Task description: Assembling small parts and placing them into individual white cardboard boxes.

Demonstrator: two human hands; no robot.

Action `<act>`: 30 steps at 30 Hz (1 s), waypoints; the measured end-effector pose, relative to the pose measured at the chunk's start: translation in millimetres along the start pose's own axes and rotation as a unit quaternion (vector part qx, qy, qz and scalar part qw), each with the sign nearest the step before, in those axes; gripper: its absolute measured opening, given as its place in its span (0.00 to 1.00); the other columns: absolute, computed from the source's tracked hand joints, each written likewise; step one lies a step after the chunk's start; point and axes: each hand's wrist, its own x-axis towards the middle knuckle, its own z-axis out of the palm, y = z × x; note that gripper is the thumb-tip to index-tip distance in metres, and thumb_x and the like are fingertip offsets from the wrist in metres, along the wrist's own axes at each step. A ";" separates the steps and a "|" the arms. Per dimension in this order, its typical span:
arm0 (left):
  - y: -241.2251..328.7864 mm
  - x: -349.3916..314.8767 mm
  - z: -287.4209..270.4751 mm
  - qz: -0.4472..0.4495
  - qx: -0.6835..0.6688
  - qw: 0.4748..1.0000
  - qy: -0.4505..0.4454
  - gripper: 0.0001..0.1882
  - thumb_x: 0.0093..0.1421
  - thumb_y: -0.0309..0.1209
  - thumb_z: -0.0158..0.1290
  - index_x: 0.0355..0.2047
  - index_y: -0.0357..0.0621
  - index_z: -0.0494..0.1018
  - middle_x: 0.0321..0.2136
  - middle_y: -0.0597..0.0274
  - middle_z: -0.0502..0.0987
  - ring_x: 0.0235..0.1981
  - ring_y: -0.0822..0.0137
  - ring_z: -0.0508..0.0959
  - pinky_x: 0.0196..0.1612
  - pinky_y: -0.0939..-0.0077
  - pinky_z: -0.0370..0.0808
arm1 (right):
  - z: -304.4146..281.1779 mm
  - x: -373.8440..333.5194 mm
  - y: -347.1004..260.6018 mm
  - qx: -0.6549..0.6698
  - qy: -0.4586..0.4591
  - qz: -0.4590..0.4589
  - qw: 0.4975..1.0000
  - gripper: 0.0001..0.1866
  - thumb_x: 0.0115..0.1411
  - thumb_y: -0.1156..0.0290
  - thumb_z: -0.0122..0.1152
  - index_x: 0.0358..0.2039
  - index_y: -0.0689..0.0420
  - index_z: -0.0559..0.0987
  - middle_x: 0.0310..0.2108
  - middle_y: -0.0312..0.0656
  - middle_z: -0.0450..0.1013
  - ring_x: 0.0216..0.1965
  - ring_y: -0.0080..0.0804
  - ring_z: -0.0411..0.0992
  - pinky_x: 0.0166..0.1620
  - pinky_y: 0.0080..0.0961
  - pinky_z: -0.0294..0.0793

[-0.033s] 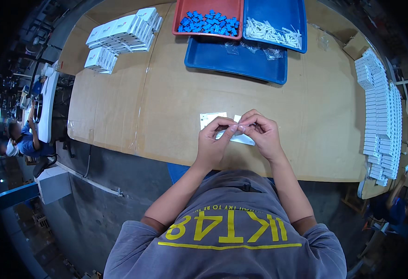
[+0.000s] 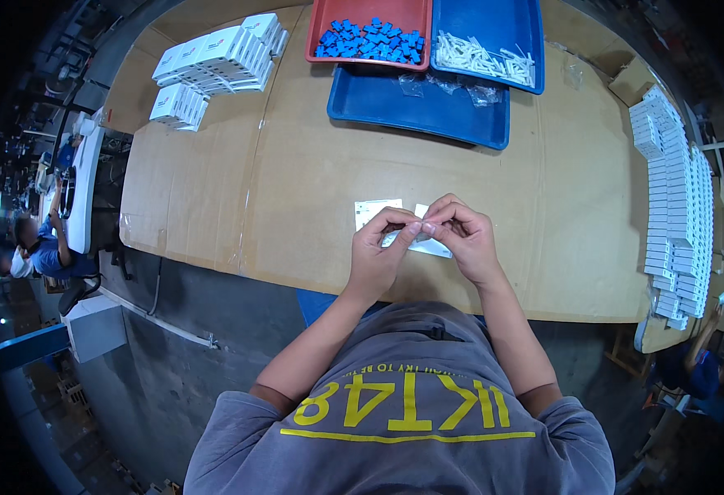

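My left hand (image 2: 383,247) and my right hand (image 2: 467,240) meet above the near part of the table, thumbs and forefingers pinched together at the tips. What they pinch is too small and too covered by the fingers to name. Below and between the hands lies a white flat piece (image 2: 434,247), like a box or folded card, partly hidden by them. Just beyond my left hand, a white printed sheet (image 2: 376,208) rests on the table.
The table (image 2: 312,190) is covered in brown cardboard. At its far side stand a red tray (image 2: 322,33) of blue plastic parts, a blue tray (image 2: 530,25) of white sticks, and a lower blue tray (image 2: 420,122). White boxes are stacked far left (image 2: 222,54) and right (image 2: 667,206).
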 end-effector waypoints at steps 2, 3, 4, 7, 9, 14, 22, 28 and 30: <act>-1.6 0.3 -1.0 0.004 -0.019 1.000 -0.011 0.07 0.71 0.24 0.58 0.45 0.33 0.77 0.42 0.61 0.81 0.45 0.74 0.79 0.51 0.78 0.76 | 0.6 -0.2 1.6 -0.001 0.000 -0.007 1.000 0.02 0.64 0.83 0.67 0.36 0.64 0.84 0.41 0.39 0.76 0.44 0.24 0.75 0.49 0.22 0.76; -0.5 1.1 0.1 -0.017 -0.042 0.999 -0.004 0.06 0.71 0.24 0.58 0.45 0.33 0.77 0.42 0.61 0.81 0.45 0.74 0.80 0.52 0.78 0.76 | 0.6 0.2 3.0 0.004 0.008 0.002 1.000 0.01 0.64 0.83 0.67 0.36 0.64 0.84 0.41 0.39 0.76 0.44 0.24 0.76 0.49 0.22 0.76; 0.1 1.9 0.5 -0.038 -0.065 0.997 0.003 0.06 0.71 0.24 0.58 0.44 0.34 0.77 0.42 0.61 0.82 0.46 0.75 0.80 0.52 0.78 0.76 | 1.1 0.9 3.2 0.009 0.016 0.010 1.000 0.01 0.64 0.82 0.67 0.36 0.63 0.84 0.40 0.39 0.76 0.43 0.25 0.76 0.49 0.22 0.76; 1.0 4.5 -4.8 -0.039 0.005 0.999 0.001 0.05 0.71 0.23 0.58 0.44 0.34 0.77 0.42 0.60 0.82 0.46 0.74 0.80 0.52 0.78 0.77 | 3.8 2.3 -4.6 0.008 0.028 0.038 0.999 0.02 0.64 0.82 0.67 0.37 0.64 0.85 0.40 0.40 0.77 0.43 0.25 0.76 0.49 0.23 0.75; 0.9 6.0 -9.7 -0.054 -0.010 0.998 -0.007 0.08 0.72 0.28 0.57 0.45 0.34 0.78 0.42 0.61 0.82 0.44 0.75 0.80 0.51 0.77 0.77 | 1.2 2.8 -5.1 -0.011 0.021 0.032 0.999 0.03 0.65 0.81 0.67 0.38 0.64 0.86 0.41 0.40 0.78 0.45 0.26 0.76 0.50 0.23 0.76; 11.3 14.0 -15.1 -0.072 -0.035 0.997 -0.009 0.17 0.78 0.37 0.48 0.49 0.33 0.78 0.42 0.58 0.83 0.41 0.73 0.82 0.49 0.76 0.79 | -0.7 1.5 -8.6 -0.069 0.014 -0.008 0.997 0.05 0.65 0.80 0.68 0.40 0.64 0.87 0.41 0.41 0.79 0.46 0.27 0.77 0.50 0.24 0.76; 7.8 8.7 -29.9 -0.292 -0.187 0.938 -0.026 0.15 0.75 0.37 0.53 0.49 0.37 0.79 0.37 0.62 0.81 0.34 0.73 0.81 0.42 0.74 0.81 | 0.0 1.4 -20.8 -0.133 -0.038 -0.050 0.989 0.08 0.62 0.79 0.70 0.42 0.60 0.89 0.49 0.43 0.80 0.51 0.30 0.76 0.55 0.26 0.76; 11.9 5.7 -33.4 -0.214 -0.128 0.968 -0.006 0.10 0.73 0.30 0.56 0.47 0.36 0.78 0.37 0.61 0.81 0.36 0.75 0.81 0.45 0.76 0.81 | -5.1 -2.5 -24.2 -0.102 -0.048 0.004 0.994 0.20 0.63 0.81 0.68 0.56 0.60 0.84 0.57 0.44 0.78 0.57 0.32 0.75 0.59 0.29 0.76; 10.6 4.6 -30.8 -0.176 -0.106 0.979 0.006 0.09 0.73 0.29 0.56 0.47 0.35 0.77 0.38 0.61 0.81 0.37 0.75 0.81 0.46 0.77 0.81 | -5.7 -4.8 -26.7 -0.073 -0.056 0.042 0.995 0.22 0.63 0.82 0.67 0.59 0.61 0.81 0.58 0.44 0.77 0.56 0.30 0.75 0.58 0.28 0.76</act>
